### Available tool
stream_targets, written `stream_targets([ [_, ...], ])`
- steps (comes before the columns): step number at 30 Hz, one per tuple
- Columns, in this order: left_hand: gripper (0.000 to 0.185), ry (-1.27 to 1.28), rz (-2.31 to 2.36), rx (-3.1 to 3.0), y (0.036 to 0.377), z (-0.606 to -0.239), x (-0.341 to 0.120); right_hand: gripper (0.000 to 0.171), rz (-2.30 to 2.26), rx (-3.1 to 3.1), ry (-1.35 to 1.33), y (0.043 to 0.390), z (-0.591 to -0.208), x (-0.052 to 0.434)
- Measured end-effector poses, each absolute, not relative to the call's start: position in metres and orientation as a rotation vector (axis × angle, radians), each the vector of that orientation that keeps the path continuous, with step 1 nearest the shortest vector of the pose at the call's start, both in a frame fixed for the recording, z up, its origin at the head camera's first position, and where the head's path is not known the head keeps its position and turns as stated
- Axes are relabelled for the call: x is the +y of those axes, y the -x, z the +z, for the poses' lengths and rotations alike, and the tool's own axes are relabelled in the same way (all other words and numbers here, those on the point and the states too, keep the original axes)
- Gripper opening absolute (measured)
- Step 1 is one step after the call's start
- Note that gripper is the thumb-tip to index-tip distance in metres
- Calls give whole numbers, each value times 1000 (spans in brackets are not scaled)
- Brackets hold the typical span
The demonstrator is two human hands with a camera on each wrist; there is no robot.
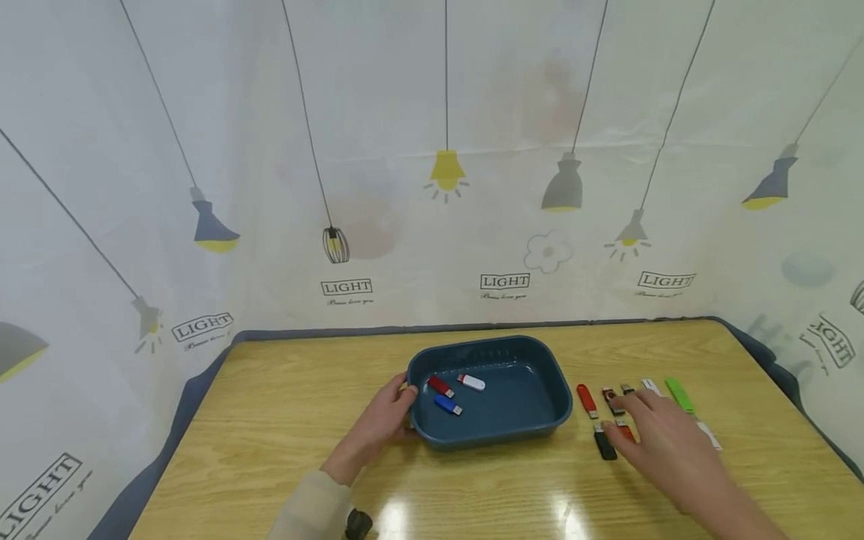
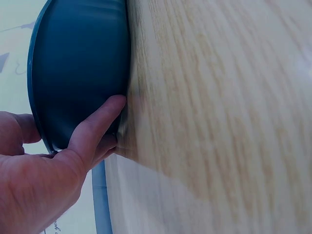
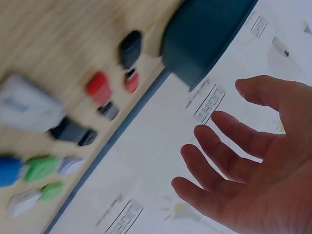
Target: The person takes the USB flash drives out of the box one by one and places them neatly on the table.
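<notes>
The left hand grips the blue tray's rim at 9 o'clock, steadying it, while the right hand, fingers spread and empty, hovers over the USB sticks at the tray's 3 o'clock on the tabletop.

Even, bright overhead light is filling the head view; two white glare patches are showing on the glossy surface near the bottom edge, and shadows are staying soft and faint. Wide-angle distortion is bending the curtain backdrop toward the edges. The left wrist view is reading sharp on the blue tray while the wood grain is smearing. The right wrist view is suffering heavy motion blur: the small drives are appearing smeared.
</notes>
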State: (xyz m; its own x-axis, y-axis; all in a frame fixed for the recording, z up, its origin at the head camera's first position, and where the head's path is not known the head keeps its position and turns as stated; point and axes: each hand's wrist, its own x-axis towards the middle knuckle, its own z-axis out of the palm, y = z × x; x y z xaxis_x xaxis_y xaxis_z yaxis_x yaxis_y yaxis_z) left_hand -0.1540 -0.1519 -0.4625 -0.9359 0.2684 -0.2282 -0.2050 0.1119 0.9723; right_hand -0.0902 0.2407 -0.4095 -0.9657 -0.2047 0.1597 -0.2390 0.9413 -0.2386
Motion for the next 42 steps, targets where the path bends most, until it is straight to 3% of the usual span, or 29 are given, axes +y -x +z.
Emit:
stream_targets([
  [17,53,-90,1889,2057,156,-464,-152,41,353,-2757,-662,134,-402,143],
  [31,54,-93,1889,2055,153,-460,-152,51,505,-2931,-727,172,-410,103],
  [42,54,-64,1872,2062,153,-460,-152,48,533,-3063,-720,194,-427,82],
])
